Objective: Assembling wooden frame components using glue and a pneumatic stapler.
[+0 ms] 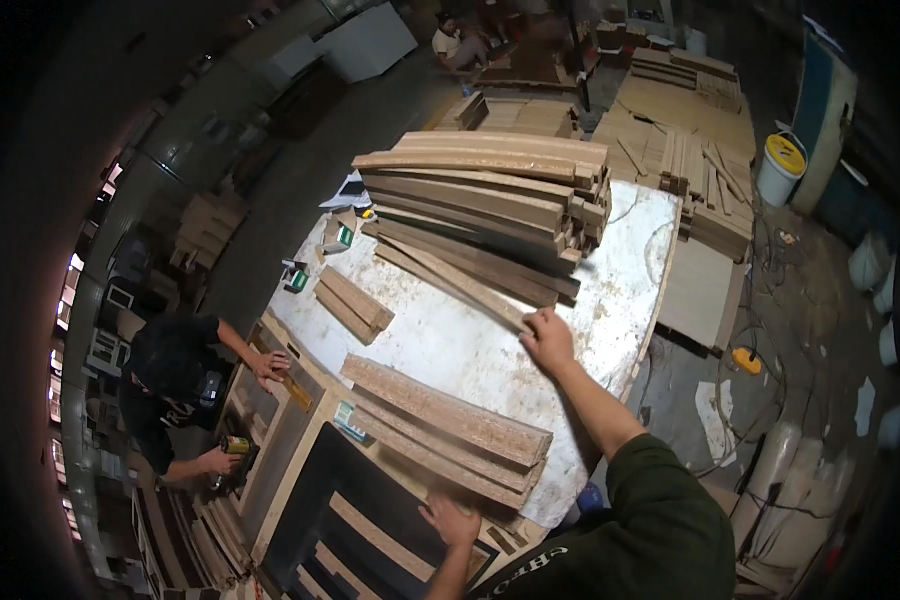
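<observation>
My right hand (550, 340) reaches across the white worktable, its fingers closed round the near end of a long thin wooden strip (455, 280). Beside that strip lie darker strips (490, 262), and behind them rises a tall stack of wooden slats (480, 180). My left hand (452, 520) is low in the picture with fingers spread, over the edge of a wooden frame with a dark panel (355, 500). Nothing shows in that hand. Between my hands sits a pile of thick wooden boards (445, 420) on the near side of the table.
A co-worker (175, 390) at the left holds a power tool (235, 452) by the frame. Two short wood blocks (352, 305) and small green-white boxes (338, 236) lie on the table (420, 345). Cables and a yellow-lidded bucket (782, 165) stand on the right-hand floor.
</observation>
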`<state>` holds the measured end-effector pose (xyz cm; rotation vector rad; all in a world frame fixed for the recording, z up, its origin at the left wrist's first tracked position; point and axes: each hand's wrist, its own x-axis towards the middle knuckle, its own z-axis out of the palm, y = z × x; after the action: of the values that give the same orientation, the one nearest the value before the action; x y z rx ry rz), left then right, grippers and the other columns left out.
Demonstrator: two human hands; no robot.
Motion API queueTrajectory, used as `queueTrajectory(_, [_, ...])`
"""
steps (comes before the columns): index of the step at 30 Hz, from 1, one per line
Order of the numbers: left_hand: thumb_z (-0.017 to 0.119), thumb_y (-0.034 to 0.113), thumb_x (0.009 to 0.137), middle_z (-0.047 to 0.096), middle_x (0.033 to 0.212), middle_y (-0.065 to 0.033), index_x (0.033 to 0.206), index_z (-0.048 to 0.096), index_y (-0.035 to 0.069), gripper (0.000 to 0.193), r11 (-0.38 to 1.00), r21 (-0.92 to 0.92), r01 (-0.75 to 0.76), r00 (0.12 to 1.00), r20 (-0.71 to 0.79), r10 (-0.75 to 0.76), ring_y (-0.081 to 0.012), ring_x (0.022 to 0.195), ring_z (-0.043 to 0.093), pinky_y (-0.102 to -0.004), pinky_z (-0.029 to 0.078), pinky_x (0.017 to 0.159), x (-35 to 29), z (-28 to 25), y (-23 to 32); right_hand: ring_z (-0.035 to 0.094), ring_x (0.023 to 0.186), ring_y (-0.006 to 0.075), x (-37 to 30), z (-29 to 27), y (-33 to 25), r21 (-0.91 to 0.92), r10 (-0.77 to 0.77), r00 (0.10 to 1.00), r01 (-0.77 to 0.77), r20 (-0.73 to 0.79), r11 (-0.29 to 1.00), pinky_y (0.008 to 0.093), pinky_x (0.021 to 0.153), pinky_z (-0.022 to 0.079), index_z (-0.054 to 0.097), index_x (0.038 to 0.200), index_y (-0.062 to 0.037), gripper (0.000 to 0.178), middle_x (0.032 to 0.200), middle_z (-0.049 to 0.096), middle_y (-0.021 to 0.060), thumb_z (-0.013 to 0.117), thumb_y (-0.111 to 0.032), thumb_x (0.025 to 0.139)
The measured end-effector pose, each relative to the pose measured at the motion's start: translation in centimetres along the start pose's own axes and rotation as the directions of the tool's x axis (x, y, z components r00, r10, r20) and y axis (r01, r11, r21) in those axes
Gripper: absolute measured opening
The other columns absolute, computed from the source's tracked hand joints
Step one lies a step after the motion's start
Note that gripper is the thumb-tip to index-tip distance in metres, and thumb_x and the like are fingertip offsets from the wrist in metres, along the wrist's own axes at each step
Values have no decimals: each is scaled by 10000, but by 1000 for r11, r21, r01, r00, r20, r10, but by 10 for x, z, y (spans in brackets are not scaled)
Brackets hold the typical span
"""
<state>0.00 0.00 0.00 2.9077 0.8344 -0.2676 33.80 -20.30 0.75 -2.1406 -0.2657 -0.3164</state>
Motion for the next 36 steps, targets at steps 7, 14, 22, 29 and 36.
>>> queueTrajectory(7, [711, 400, 624, 379, 1394, -245, 1322, 388, -62, 897, 985, -167, -36, 982, -191, 4, -335, 1358, 276, -531, 59, 1141, -1, 5, -15, 620, 795, 250, -26, -7, -8, 160, -39, 999, 38, 0, 986, 322, 737, 526, 694, 925, -74, 306, 893, 605, 120, 790, -156, 647])
queueTrajectory(14, [718, 369, 598, 396, 1385, -227, 1267, 448, -56, 837, 991, -132, -28, 984, -177, 4, -325, 1353, 287, -529, 61, 1141, 8, 3, -11, 587, 973, 342, -71, -125, 3, -460, 186, 934, -25, 306, 887, 431, 861, 480, 550, 1215, -107, 801, 1069, 593, 178, 804, -451, 537])
queueTrajectory(22, [697, 310, 668, 370, 1379, -232, 1321, 363, -80, 831, 981, -193, 4, 997, -78, -19, -325, 1367, 250, -512, 29, 1144, 2, -13, 3, 611, 949, 340, -59, -72, 2, -487, 268, 888, -58, 373, 871, 424, 826, 505, 626, 998, -34, 593, 1047, 621, 173, 771, -467, 620])
queueTrajectory(29, [728, 355, 637, 440, 1326, -206, 1254, 444, -40, 786, 983, -177, -53, 964, -264, 5, -321, 1313, 332, -559, 109, 1125, -9, 16, -17, 585, 769, 370, -158, -213, -19, -202, 143, 917, -70, 373, 977, 431, 688, 460, 640, 821, 13, 516, 786, 582, 191, 770, -450, 633])
queueTrajectory(36, [631, 482, 821, 417, 1367, -219, 1337, 408, -11, 747, 681, -647, -344, 909, -411, 69, -358, 1277, 391, -438, 321, 1061, -12, -27, -24, 548, 848, 194, -326, -306, -15, -143, -100, 994, 104, 36, 984, 311, 772, 470, 565, 1014, 53, 466, 954, 550, 110, 807, -49, 629])
